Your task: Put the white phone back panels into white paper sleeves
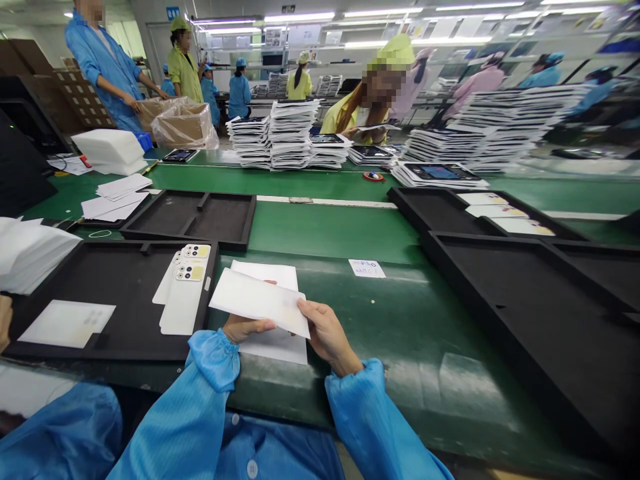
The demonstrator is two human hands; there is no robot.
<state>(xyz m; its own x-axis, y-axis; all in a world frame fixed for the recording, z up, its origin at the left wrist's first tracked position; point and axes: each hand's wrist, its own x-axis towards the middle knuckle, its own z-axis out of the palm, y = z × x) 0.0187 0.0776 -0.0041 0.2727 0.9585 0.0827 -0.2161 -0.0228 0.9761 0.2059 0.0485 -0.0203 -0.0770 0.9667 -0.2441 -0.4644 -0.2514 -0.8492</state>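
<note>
Already two phone backs point(186, 288) are laid in the tray point(120, 347); a white sleeve point(257, 301) is pinched by both hands' fingers, left hand point(243, 328) and right hand point(325, 333).

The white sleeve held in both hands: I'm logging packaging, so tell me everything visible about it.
The white sleeve is a flat, thin rectangle, matte white, looking like paper or soft foam; which one cannot be told. It is lifted above the green belt, tilted down to the right. The left hand pinches its lower edge, and the right hand grips its right corner with its fingers. More white sheets lie flat directly beneath it.
</note>
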